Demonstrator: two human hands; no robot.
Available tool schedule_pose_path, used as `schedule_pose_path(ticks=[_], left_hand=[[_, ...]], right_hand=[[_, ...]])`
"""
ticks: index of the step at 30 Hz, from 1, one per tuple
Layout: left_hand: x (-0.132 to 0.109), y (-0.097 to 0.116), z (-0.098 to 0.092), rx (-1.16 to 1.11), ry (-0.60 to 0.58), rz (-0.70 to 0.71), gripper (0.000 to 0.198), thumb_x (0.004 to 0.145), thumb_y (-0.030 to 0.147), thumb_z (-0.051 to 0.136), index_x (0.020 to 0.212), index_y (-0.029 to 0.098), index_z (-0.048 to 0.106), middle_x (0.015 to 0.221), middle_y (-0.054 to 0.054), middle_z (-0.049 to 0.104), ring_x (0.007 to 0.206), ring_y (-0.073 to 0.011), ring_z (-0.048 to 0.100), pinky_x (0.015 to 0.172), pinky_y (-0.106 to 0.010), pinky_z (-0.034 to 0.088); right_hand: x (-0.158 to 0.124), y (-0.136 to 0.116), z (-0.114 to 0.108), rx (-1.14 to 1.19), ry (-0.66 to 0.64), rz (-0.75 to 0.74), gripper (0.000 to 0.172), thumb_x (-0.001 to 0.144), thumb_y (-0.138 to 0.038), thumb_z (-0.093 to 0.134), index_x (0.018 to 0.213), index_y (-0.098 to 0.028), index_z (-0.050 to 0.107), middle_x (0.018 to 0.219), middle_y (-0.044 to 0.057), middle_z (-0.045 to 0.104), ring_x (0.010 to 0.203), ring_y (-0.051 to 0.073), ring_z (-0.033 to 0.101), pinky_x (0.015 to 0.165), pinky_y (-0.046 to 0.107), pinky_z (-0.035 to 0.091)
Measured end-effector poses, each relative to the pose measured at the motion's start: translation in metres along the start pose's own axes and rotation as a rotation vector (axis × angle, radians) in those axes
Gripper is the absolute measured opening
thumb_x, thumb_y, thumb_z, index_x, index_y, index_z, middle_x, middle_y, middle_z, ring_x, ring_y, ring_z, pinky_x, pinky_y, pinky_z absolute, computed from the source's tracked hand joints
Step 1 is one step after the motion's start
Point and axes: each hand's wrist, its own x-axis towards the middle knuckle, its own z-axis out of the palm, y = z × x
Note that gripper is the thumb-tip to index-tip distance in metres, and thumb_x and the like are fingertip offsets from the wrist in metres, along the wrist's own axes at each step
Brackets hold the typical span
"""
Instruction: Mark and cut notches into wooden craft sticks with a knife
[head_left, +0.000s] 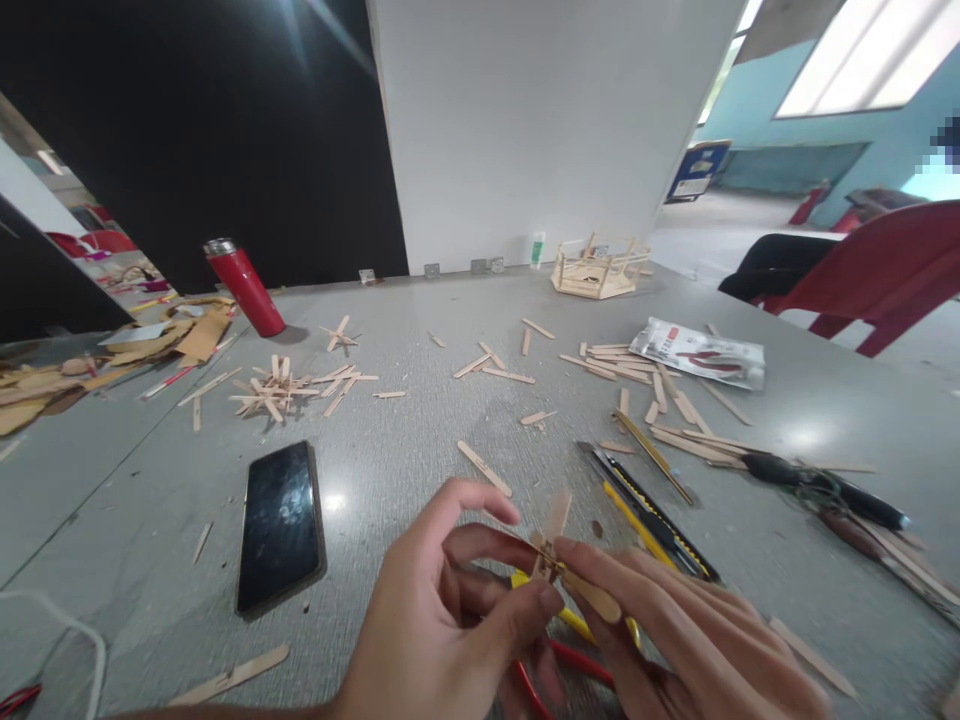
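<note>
My left hand (442, 620) and my right hand (697, 640) meet low in the middle, both pinching a small cross of wooden craft sticks (559, 560). The left thumb and fingers close on its centre. The right fingers lie along one arm of the cross. Under the hands lie red and yellow tool handles (570, 625), partly hidden. A black and yellow utility knife (649, 515) rests just right of the cross.
A black phone (281, 525) lies left of the hands. Loose sticks are scattered over the grey table (390, 450), with a pile (277, 390) at the left. A red flask (244, 285), a stick-built box (596, 268), a plastic packet (701, 352), a black tool (825, 485) and red chairs (885, 270) stand around.
</note>
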Motion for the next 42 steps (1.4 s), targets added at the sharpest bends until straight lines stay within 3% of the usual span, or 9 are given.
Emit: schedule_pose_path(ticks=[3, 6, 11, 15, 21, 24, 27, 33, 42], left_hand=[[0.000, -0.001, 0.000, 0.056, -0.021, -0.014, 0.048, 0.075, 0.046, 0.093, 0.097, 0.020, 0.059, 0.085, -0.002, 0.075, 0.055, -0.0120, 0.069, 0.041, -0.016, 0.052], [0.002, -0.002, -0.003, 0.083, -0.036, -0.057, 0.045, 0.080, 0.046, 0.089, 0.105, 0.020, 0.063, 0.067, 0.000, 0.071, 0.051, -0.0136, 0.067, 0.040, -0.018, 0.054], [0.003, 0.000, -0.004, 0.057, -0.008, 0.003, 0.038, 0.080, 0.041, 0.088, 0.105, 0.018, 0.069, 0.112, -0.010, 0.075, 0.060, -0.0170, 0.074, 0.037, -0.020, 0.055], [0.000, 0.005, -0.001, 0.071, 0.024, -0.037, 0.039, 0.081, 0.037, 0.087, 0.112, 0.015, 0.077, 0.123, -0.016, 0.075, 0.058, -0.0158, 0.075, 0.038, -0.018, 0.055], [0.002, 0.003, -0.001, 0.073, -0.033, -0.053, 0.051, 0.086, 0.038, 0.084, 0.132, 0.019, 0.075, 0.084, -0.011, 0.080, 0.072, -0.0229, 0.078, 0.042, -0.019, 0.057], [0.002, 0.004, -0.001, 0.049, -0.049, -0.048, 0.045, 0.083, 0.039, 0.086, 0.124, 0.020, 0.080, 0.105, -0.015, 0.081, 0.080, -0.0247, 0.079, 0.042, -0.018, 0.057], [0.001, 0.006, 0.001, -0.016, -0.055, -0.056, 0.046, 0.076, 0.037, 0.093, 0.117, 0.020, 0.082, 0.127, -0.016, 0.076, 0.071, -0.0205, 0.079, 0.042, -0.018, 0.057], [-0.001, 0.004, 0.003, -0.101, -0.009, -0.073, 0.051, 0.070, 0.035, 0.097, 0.113, 0.015, 0.080, 0.124, -0.017, 0.077, 0.070, -0.0216, 0.080, 0.041, -0.017, 0.057], [-0.003, 0.007, 0.004, -0.141, -0.036, -0.088, 0.063, 0.063, 0.033, 0.101, 0.118, 0.016, 0.074, 0.120, -0.017, 0.078, 0.067, -0.0231, 0.080, 0.040, -0.015, 0.054]], right_hand=[[0.001, -0.003, 0.000, 0.008, 0.051, 0.064, 0.031, 0.099, -0.003, 0.055, 0.124, -0.017, 0.064, 0.090, 0.005, 0.079, 0.072, 0.014, 0.077, 0.062, 0.020, 0.058], [0.002, -0.004, 0.001, 0.008, 0.062, 0.038, 0.033, 0.098, -0.002, 0.056, 0.125, -0.017, 0.066, 0.091, 0.004, 0.080, 0.072, 0.014, 0.077, 0.061, 0.020, 0.058], [0.004, -0.003, 0.006, -0.053, 0.149, 0.131, 0.030, 0.097, -0.002, 0.061, 0.120, -0.019, 0.070, 0.088, 0.001, 0.079, 0.070, 0.012, 0.075, 0.068, 0.019, 0.060], [0.005, -0.002, 0.005, -0.032, 0.136, 0.110, 0.034, 0.096, -0.003, 0.063, 0.124, -0.020, 0.070, 0.096, 0.004, 0.080, 0.079, 0.015, 0.078, 0.068, 0.021, 0.061], [0.007, 0.000, 0.000, 0.044, 0.103, 0.110, 0.043, 0.095, -0.002, 0.060, 0.132, -0.022, 0.067, 0.091, 0.003, 0.078, 0.074, 0.016, 0.076, 0.062, 0.024, 0.061], [0.009, 0.000, 0.000, 0.053, 0.128, 0.130, 0.041, 0.094, -0.002, 0.063, 0.129, -0.023, 0.070, 0.096, 0.003, 0.075, 0.077, 0.014, 0.075, 0.067, 0.023, 0.062], [0.009, -0.002, 0.002, 0.083, 0.141, 0.129, 0.044, 0.095, -0.001, 0.062, 0.130, -0.026, 0.071, 0.103, 0.004, 0.072, 0.077, 0.012, 0.074, 0.068, 0.020, 0.062], [0.002, -0.002, 0.011, 0.105, 0.310, 0.329, 0.023, 0.091, -0.019, 0.077, 0.112, -0.027, 0.071, 0.087, -0.002, 0.078, 0.071, 0.017, 0.078, 0.071, 0.024, 0.066], [0.016, -0.005, 0.002, 0.304, 0.209, 0.147, 0.030, 0.087, 0.002, 0.067, 0.104, -0.023, 0.069, 0.092, 0.000, 0.075, 0.078, 0.011, 0.075, 0.068, 0.015, 0.062]])
